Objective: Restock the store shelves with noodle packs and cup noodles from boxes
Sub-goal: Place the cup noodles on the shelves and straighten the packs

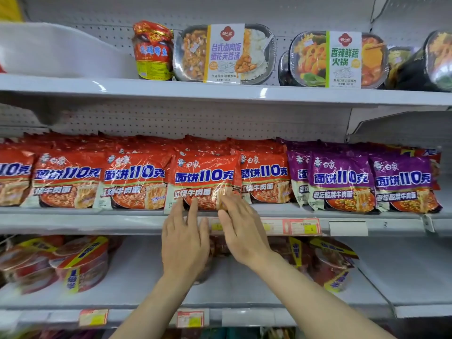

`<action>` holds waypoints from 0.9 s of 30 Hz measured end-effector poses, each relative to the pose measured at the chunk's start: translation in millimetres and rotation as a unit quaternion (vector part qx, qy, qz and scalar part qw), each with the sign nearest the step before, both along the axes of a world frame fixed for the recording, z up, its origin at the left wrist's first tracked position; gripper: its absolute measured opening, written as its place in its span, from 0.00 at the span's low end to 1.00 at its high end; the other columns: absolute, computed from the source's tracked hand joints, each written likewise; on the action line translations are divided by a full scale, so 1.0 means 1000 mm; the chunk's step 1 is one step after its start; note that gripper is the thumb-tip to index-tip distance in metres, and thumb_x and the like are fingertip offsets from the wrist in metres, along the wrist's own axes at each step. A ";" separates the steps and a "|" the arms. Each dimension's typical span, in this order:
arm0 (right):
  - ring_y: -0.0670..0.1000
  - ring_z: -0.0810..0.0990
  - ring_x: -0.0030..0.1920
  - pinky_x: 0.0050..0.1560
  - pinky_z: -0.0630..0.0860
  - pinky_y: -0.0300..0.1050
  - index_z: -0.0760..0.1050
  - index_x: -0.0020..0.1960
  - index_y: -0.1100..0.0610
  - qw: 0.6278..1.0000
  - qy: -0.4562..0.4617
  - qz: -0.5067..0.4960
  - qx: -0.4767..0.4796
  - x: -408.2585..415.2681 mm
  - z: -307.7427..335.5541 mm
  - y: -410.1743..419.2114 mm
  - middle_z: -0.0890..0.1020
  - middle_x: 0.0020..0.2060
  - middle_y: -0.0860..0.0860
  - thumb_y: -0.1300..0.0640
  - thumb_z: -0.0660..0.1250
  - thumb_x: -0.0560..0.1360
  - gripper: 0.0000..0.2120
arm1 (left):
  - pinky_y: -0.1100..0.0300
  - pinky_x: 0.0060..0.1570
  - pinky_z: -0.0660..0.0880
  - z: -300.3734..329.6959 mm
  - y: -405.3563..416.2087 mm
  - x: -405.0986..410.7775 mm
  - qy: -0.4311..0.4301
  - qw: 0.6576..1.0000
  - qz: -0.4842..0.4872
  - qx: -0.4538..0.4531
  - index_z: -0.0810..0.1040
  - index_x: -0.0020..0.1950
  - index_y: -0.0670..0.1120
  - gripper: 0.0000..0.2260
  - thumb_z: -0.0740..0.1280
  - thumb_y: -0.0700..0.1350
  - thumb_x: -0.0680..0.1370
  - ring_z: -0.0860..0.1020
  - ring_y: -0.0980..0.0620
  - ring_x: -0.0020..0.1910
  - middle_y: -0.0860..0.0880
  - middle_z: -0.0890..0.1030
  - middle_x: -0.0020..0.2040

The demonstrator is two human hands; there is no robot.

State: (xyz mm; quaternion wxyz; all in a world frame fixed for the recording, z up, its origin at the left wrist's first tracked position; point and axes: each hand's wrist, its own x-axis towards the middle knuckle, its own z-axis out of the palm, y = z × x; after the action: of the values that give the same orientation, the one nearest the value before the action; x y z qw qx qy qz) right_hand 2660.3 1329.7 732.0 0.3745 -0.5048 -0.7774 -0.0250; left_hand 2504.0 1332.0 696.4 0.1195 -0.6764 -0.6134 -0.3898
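The person stands at the middle shelf (122, 217), both hands raised to one red pack (204, 182) at the front of its row. The left hand (184, 243) has its fingers straight and relaxed, tips touching the pack's lower edge just above the shelf lip. The right hand (241, 228) lies beside it, fingers also extended and released, its tips pressing the pack's lower right corner. Neither hand grasps anything; both push flat.

The step in hand appears to be seating this pack upright and flush with its neighbours. The pack stands directly ahead of the fingertips, leaning slightly forward of the red packs (132, 182) to the left of the fingers and overlapping the one to the right. Further right of the fingers stand the purple packs (341, 182), well apart from the hands.

To do it well, the push should be even from both hands, low on the pack, so the base slides back rather than the top tipping over. Soft wrapping will crumple under pointed pressure, so flat fingertips suit better than pokes. The face should end level with the row's fronts, label outward. Below the wrists, cup noodles (83, 263) sit on the lower shelf; the forearms should stay clear of them.
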 end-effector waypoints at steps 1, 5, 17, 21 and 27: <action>0.43 0.51 0.80 0.81 0.50 0.49 0.57 0.81 0.47 1.000 0.001 -0.001 -0.003 -0.005 -0.003 0.000 0.57 0.81 0.45 0.36 0.38 0.82 0.32 | 0.41 0.73 0.64 -0.001 0.000 -0.004 0.017 1.000 0.000 -0.010 0.65 0.79 0.44 0.29 0.42 0.56 0.85 0.63 0.38 0.76 0.37 0.66 0.76; 0.42 0.48 0.81 0.81 0.46 0.49 0.54 0.82 0.45 0.999 0.012 -0.033 0.000 -0.019 -0.009 0.002 0.54 0.81 0.44 0.31 0.29 0.78 0.39 | 0.42 0.75 0.59 0.009 -0.002 -0.011 0.001 1.000 -0.004 -0.004 0.63 0.80 0.50 0.31 0.38 0.61 0.83 0.65 0.41 0.77 0.39 0.67 0.77; 0.45 0.41 0.81 0.80 0.37 0.51 0.48 0.82 0.44 0.993 -0.053 -0.101 -0.031 -0.033 -0.004 0.012 0.48 0.82 0.46 0.30 0.19 0.71 0.46 | 0.46 0.80 0.43 0.016 0.011 -0.019 0.033 0.999 -0.018 -0.034 0.53 0.82 0.57 0.41 0.23 0.68 0.75 0.49 0.45 0.82 0.42 0.53 0.82; 0.46 0.42 0.81 0.80 0.37 0.52 0.49 0.82 0.43 0.990 -0.063 -0.123 -0.032 -0.037 -0.003 0.019 0.49 0.82 0.47 0.31 0.19 0.71 0.46 | 0.45 0.79 0.42 0.020 0.019 -0.027 0.068 0.996 -0.020 -0.047 0.51 0.82 0.58 0.41 0.21 0.68 0.74 0.50 0.44 0.82 0.41 0.54 0.82; 0.45 0.43 0.81 0.80 0.37 0.51 0.51 0.82 0.43 0.990 -0.044 -0.132 -0.014 -0.042 -0.008 0.015 0.51 0.82 0.45 0.31 0.21 0.73 0.43 | 0.44 0.79 0.48 0.017 0.020 -0.043 0.080 0.995 -0.034 -0.042 0.62 0.80 0.58 0.35 0.30 0.67 0.80 0.61 0.44 0.79 0.42 0.64 0.79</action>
State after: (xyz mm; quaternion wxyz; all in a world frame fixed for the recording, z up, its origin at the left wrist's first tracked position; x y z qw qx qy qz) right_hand 2618.1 1345.0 724.0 0.3257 -0.6064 -0.7203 -0.0855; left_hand 2461.1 1352.4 713.6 0.1264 -0.7302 -0.5942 -0.3125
